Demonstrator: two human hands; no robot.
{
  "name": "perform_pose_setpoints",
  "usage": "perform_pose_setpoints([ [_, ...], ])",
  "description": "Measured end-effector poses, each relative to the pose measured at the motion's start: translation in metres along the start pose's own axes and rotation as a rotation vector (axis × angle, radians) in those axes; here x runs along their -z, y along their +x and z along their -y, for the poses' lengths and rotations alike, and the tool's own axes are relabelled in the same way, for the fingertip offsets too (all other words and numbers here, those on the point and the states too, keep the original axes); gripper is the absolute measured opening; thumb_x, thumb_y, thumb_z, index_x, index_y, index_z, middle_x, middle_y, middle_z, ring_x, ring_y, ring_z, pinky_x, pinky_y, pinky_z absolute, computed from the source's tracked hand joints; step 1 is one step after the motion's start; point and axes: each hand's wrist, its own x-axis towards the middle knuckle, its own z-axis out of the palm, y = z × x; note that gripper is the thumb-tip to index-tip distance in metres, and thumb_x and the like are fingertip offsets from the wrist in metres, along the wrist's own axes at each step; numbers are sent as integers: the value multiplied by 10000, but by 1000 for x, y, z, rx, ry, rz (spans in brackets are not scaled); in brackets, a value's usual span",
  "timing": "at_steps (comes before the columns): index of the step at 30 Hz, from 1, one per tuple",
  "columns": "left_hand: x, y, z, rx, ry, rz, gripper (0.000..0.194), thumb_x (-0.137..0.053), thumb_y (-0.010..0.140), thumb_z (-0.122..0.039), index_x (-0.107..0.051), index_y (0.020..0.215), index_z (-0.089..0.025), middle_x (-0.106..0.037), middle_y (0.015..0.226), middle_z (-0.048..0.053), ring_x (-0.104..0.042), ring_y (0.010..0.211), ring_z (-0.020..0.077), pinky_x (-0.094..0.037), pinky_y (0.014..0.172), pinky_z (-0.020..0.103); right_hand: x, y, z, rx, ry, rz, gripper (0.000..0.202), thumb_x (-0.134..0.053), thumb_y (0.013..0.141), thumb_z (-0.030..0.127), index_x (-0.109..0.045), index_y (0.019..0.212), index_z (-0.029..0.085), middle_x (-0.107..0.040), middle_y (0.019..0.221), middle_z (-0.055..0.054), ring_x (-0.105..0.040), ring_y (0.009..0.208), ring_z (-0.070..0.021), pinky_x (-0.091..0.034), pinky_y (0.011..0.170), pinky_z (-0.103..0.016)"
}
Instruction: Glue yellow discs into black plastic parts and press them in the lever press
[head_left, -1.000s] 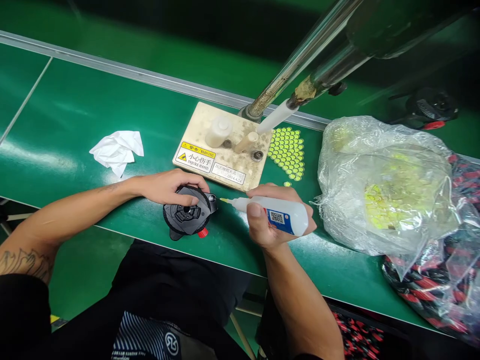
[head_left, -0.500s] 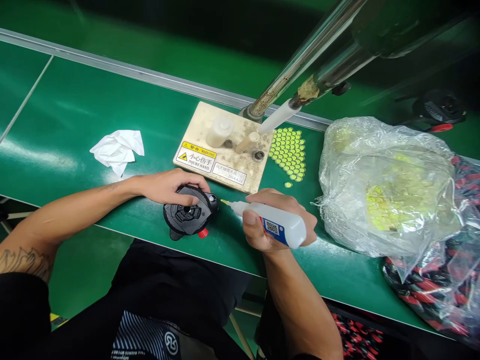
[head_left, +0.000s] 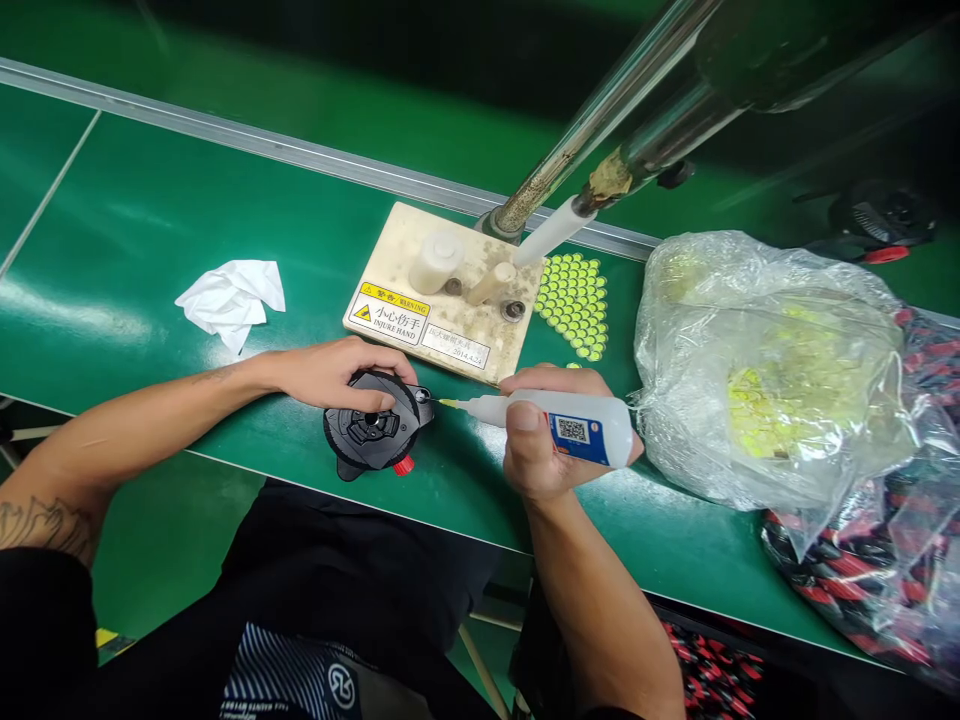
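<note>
A round black plastic housing [head_left: 373, 430] with a red tab at its lower edge lies on the green bench near the front edge. Thumb and fingers of my left hand [head_left: 337, 374] grip its upper left side. Wrapped in my right hand [head_left: 541, 430] is a white squeeze bottle [head_left: 592, 425] with a blue label, tilted almost level. Its thin needle tip points left and reaches the small round socket [head_left: 423, 395] at the housing's right end. Whether any liquid comes out I cannot tell.
Behind the hands stands a press base [head_left: 457, 270] with warning labels and a metal post [head_left: 555, 165]. Small yellow-green round pieces [head_left: 577, 300] lie beside it. A crumpled white tissue [head_left: 231, 300] is at left, a clear plastic bag [head_left: 772, 370] at right.
My right hand has turned the bottle closer to level, and its needle tip has moved left to the housing's socket. My left hand stays on the housing.
</note>
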Motion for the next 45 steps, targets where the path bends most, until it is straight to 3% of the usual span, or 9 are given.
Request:
perform_pose_setpoints([
  [12,0,0,1,-16,25,0,325,-666,971,-301,-711,1268,-176,-785,1283,93,-744,1134,232,-583,952,324,1,5,4,-114,134,69,114,-761,962,333,-756,914,231,-722,776,-4,-582,526,-116,-444,458,-275],
  [19,-2,-9,-31,88,256,-22,360,-612,993,-327,-730,1311,-204,-826,1117,53,-765,866,184,-536,727,252,4,6,7,-212,141,-4,269,-719,991,460,-761,881,218,-691,736,-2,-552,491,-112,-399,429,-285],
  [26,-8,-14,-56,133,414,-38,382,-558,1019,-342,-743,1322,-200,-821,963,40,-700,708,175,-454,658,274,2,2,8,-63,77,32,202,-746,970,397,-740,884,214,-740,801,-32,-634,574,-144,-475,476,-292],
  [36,-10,-16,-52,113,402,-62,361,-565,1023,-369,-763,1274,-203,-795,877,39,-654,651,178,-406,612,289,-1,7,8,163,-56,66,127,-706,970,341,-688,901,237,-729,725,-18,-673,566,-175,-529,466,-311],
  [41,-10,-16,-50,88,387,-75,328,-582,1011,-348,-777,1236,-212,-799,874,36,-673,665,181,-423,606,283,-2,3,11,68,14,53,93,-762,934,317,-727,909,235,-733,768,-9,-664,593,-159,-510,498,-295],
  [45,-5,-13,-39,25,303,-67,322,-614,981,-300,-780,1242,-212,-829,1004,51,-737,775,188,-507,687,269,3,10,8,-284,237,-81,269,-675,988,485,-727,924,229,-642,717,17,-537,468,-115,-394,414,-267],
])
